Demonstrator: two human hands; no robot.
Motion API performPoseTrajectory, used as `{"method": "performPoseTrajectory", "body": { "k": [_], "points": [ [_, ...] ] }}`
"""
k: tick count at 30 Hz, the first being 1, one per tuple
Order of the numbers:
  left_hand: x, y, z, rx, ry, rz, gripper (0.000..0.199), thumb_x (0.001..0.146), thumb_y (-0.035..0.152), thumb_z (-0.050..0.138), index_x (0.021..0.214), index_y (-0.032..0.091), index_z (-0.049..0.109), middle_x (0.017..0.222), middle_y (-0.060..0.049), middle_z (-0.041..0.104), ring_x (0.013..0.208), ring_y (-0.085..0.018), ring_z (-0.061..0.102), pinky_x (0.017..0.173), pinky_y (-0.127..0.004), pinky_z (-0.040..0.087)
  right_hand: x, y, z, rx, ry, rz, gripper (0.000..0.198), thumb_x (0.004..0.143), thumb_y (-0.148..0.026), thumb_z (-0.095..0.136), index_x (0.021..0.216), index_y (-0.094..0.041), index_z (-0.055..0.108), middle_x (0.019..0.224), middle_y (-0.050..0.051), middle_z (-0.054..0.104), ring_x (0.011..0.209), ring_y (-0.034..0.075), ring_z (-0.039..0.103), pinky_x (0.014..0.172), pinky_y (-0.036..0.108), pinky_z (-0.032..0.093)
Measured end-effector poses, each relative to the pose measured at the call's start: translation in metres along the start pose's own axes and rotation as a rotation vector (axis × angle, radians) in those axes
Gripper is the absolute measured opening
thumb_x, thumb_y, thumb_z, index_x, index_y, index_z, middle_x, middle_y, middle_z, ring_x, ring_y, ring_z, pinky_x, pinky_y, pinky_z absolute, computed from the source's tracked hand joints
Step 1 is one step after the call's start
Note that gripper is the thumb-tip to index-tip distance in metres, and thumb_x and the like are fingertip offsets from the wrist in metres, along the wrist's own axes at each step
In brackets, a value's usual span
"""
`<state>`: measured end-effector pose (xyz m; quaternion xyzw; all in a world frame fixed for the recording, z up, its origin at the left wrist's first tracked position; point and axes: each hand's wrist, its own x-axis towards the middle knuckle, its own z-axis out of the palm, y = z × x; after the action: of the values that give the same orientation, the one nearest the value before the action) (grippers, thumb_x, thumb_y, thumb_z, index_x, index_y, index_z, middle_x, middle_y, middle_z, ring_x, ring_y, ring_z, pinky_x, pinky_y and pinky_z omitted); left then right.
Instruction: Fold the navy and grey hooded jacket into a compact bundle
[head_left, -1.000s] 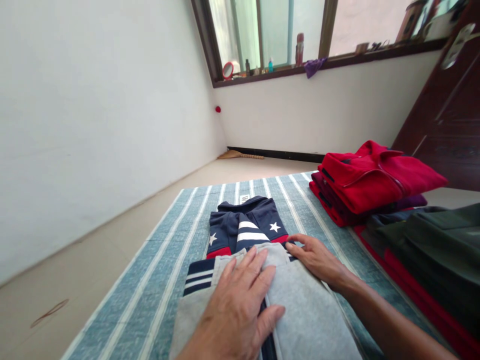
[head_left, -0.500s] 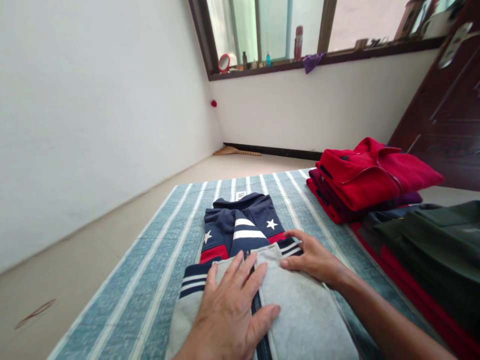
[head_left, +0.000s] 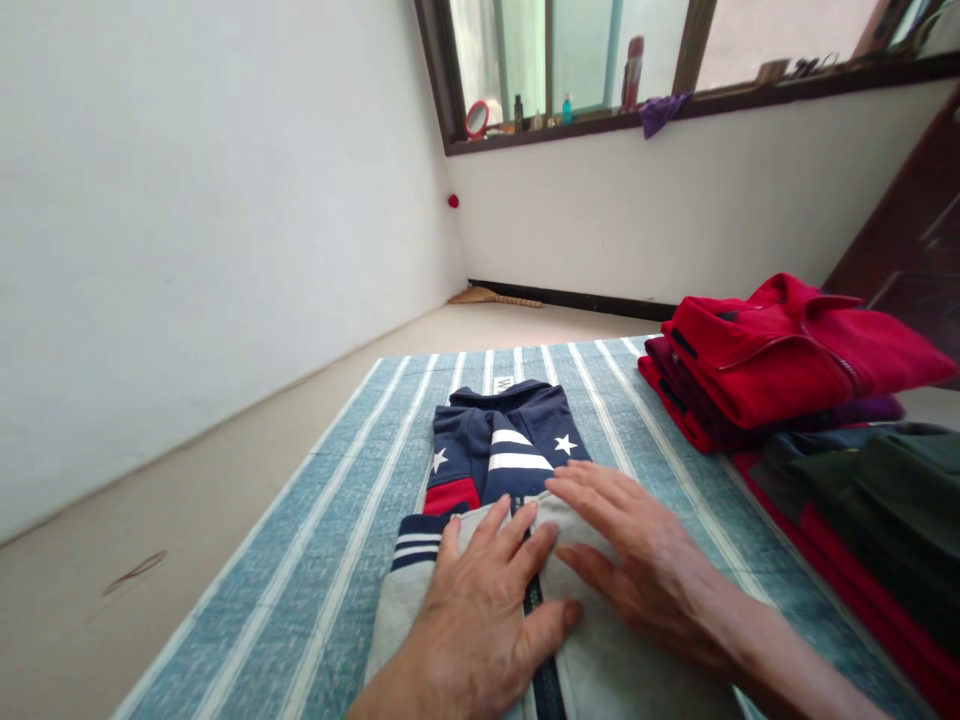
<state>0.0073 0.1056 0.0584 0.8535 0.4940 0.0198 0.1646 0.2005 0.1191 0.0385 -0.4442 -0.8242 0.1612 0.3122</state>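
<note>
On a blue, white-striped cover [head_left: 315, 520] in a white-walled room, a folded navy-and-gray garment [head_left: 459, 440] lies at near center under two hands, the left hand [head_left: 487, 610] spread flat with fingers slightly apart, the right hand [head_left: 637, 560] with fingers nearly together, thumb apart. Folded clothes [head_left: 787, 355] are stacked at right. A flask [head_left: 632, 75] and small bottles [head_left: 567, 108] line the windowsill [head_left: 540, 137], contents indiscernible. The hands hide part of the garment; the frame cuts off its near end.

Folded jacket [head_left: 517, 462] and stacked clothes [head_left: 795, 350] on blue striped cloth [head_left: 341, 500].
</note>
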Motion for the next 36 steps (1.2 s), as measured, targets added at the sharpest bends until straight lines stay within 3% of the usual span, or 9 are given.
{"method": "performPoseTrajectory", "body": {
  "k": [3,5,9,13,19,26,36],
  "points": [
    [-0.001,0.003,-0.004,-0.015,-0.057,-0.020,0.059,0.090,0.055,0.045,0.142,0.029,0.040,0.149,-0.008,0.038,0.139,-0.036,0.028,0.106,-0.070,0.020,0.001,-0.002,0.015,-0.061,-0.235,0.042,0.033,0.092,-0.031,0.049,0.121,-0.019,0.059,0.127,0.011,0.059,0.121,0.029,0.051,0.104,0.052,0.038],
    [-0.003,0.003,-0.008,-0.035,-0.064,-0.013,0.059,0.090,0.056,0.043,0.142,0.029,0.039,0.149,-0.007,0.039,0.139,-0.035,0.028,0.108,-0.068,0.021,0.001,0.000,0.021,-0.090,-0.309,0.077,0.033,0.094,-0.032,0.045,0.120,-0.018,0.059,0.127,0.011,0.059,0.120,0.030,0.051,0.104,0.054,0.036],
    [-0.011,-0.005,-0.013,-0.070,0.010,0.047,0.059,0.090,0.057,0.044,0.140,0.026,0.043,0.145,-0.008,0.044,0.137,-0.029,0.036,0.112,-0.060,0.023,-0.002,0.003,0.023,-0.134,-0.285,0.079,0.033,0.094,-0.031,0.045,0.121,-0.018,0.060,0.129,0.012,0.058,0.119,0.032,0.051,0.103,0.055,0.036],
    [-0.022,-0.025,-0.013,0.019,0.139,0.035,0.056,0.089,0.057,0.047,0.135,0.025,0.050,0.141,-0.009,0.049,0.133,-0.031,0.042,0.112,-0.062,0.021,-0.004,0.002,0.022,-0.127,-0.261,0.081,0.033,0.093,-0.033,0.047,0.121,-0.020,0.060,0.128,0.011,0.059,0.117,0.032,0.052,0.101,0.054,0.037],
    [-0.029,-0.045,-0.001,0.017,0.090,-0.047,0.055,0.091,0.054,0.044,0.139,0.027,0.046,0.145,-0.007,0.045,0.134,-0.030,0.041,0.111,-0.056,0.030,0.000,0.000,0.021,-0.141,-0.262,0.078,0.030,0.094,-0.034,0.047,0.115,-0.020,0.062,0.123,0.011,0.061,0.111,0.030,0.055,0.097,0.051,0.040],
    [-0.030,-0.044,0.004,-0.080,0.087,-0.108,0.057,0.091,0.055,0.040,0.139,0.024,0.046,0.146,-0.006,0.044,0.135,-0.029,0.039,0.111,-0.053,0.032,-0.002,0.003,0.025,-0.162,-0.280,0.061,0.033,0.096,-0.034,0.043,0.120,-0.020,0.060,0.124,0.010,0.060,0.115,0.030,0.053,0.099,0.050,0.039],
    [-0.033,-0.048,0.006,-0.109,0.168,-0.078,0.052,0.090,0.053,0.046,0.136,0.028,0.050,0.142,-0.004,0.049,0.131,-0.028,0.044,0.110,-0.050,0.035,-0.002,0.003,0.029,-0.160,-0.249,0.054,0.031,0.094,-0.032,0.045,0.118,-0.020,0.061,0.122,0.010,0.062,0.113,0.030,0.055,0.099,0.049,0.039]
  ]
}}
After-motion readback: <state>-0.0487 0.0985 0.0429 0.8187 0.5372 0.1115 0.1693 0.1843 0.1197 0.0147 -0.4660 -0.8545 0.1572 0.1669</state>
